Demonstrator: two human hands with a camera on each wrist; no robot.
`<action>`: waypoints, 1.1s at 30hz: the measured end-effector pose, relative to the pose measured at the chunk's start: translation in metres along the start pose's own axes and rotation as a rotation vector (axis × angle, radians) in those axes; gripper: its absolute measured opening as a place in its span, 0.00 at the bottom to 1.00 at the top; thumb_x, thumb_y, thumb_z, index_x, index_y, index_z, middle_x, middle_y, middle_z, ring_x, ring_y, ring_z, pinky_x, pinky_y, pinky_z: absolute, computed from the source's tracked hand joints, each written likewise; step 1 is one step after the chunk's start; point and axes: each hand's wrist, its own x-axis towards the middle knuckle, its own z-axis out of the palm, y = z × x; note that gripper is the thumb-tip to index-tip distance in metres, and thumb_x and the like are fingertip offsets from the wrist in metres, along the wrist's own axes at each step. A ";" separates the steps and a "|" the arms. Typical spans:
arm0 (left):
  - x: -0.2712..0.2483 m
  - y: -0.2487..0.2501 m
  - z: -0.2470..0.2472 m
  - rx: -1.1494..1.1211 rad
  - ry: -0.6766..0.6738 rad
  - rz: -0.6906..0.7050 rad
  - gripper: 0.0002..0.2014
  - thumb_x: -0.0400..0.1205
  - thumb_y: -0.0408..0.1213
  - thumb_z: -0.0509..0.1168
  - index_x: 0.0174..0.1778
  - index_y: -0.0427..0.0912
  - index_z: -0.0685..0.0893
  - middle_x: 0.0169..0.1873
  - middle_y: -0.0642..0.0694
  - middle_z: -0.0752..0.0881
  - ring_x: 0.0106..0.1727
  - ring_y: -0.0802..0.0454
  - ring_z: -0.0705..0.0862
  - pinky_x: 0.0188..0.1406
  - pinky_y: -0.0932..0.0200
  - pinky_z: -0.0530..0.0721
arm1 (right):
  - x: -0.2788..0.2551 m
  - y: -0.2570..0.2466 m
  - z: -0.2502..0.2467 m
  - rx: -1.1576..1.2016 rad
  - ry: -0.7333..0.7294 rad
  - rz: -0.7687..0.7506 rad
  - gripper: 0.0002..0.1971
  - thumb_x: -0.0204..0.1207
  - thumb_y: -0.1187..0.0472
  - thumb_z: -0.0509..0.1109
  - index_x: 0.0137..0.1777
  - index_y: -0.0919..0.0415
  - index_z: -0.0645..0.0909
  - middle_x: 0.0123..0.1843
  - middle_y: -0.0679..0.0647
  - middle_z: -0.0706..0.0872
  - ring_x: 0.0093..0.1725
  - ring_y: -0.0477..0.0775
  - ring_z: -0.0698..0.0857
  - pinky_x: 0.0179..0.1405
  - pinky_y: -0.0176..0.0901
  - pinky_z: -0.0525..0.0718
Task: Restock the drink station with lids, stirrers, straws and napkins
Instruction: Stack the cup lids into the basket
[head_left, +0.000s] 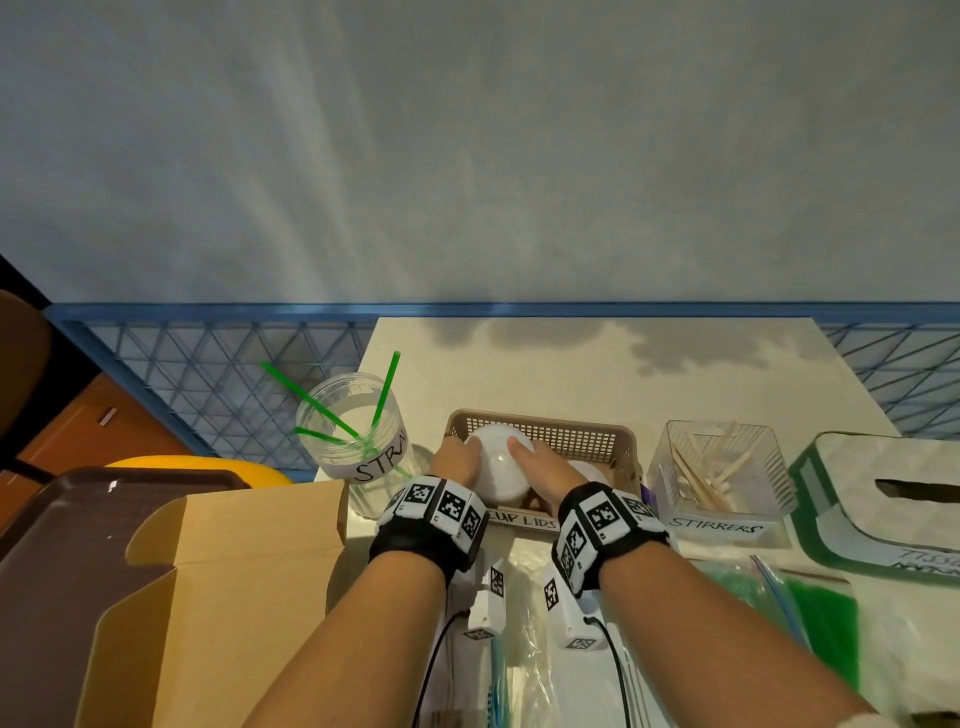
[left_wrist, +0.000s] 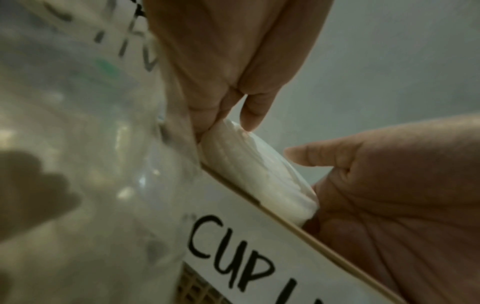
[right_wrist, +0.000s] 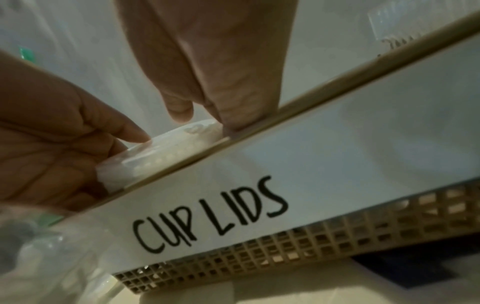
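a pale table (head_left: 597, 364) carries the tan mesh basket (head_left: 582, 434) labelled "cup lids", standing between the straw jar (head_left: 358, 441) and the stirrer bin (head_left: 722, 467). a stack of white lids (head_left: 498, 470) sits tilted in the basket's left half. the left hand (head_left: 457, 460) and the right hand (head_left: 540, 467) clasp the stack from opposite sides, fingers curled round its edges. likely best practice: lower the stack level, keep both sides squeezed evenly, release only once it rests on the basket floor.
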 end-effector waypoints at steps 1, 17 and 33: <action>0.000 0.001 0.000 0.018 -0.005 -0.002 0.20 0.87 0.36 0.49 0.70 0.26 0.72 0.69 0.29 0.75 0.70 0.35 0.74 0.68 0.48 0.71 | 0.000 0.000 0.001 0.003 -0.007 0.002 0.33 0.81 0.42 0.53 0.79 0.63 0.57 0.71 0.64 0.75 0.60 0.63 0.81 0.48 0.54 0.86; -0.014 -0.001 -0.010 0.278 0.075 0.074 0.19 0.87 0.37 0.48 0.69 0.29 0.71 0.68 0.29 0.75 0.70 0.35 0.73 0.67 0.49 0.71 | -0.005 -0.007 0.002 -0.030 0.041 0.043 0.31 0.84 0.43 0.47 0.70 0.71 0.71 0.62 0.66 0.82 0.57 0.64 0.83 0.48 0.51 0.83; -0.033 -0.003 -0.019 0.268 0.024 0.066 0.20 0.88 0.37 0.48 0.67 0.26 0.73 0.66 0.29 0.78 0.68 0.35 0.76 0.66 0.50 0.73 | -0.023 -0.017 0.008 -0.289 0.061 -0.015 0.33 0.85 0.43 0.42 0.77 0.70 0.63 0.74 0.66 0.73 0.71 0.62 0.75 0.65 0.46 0.72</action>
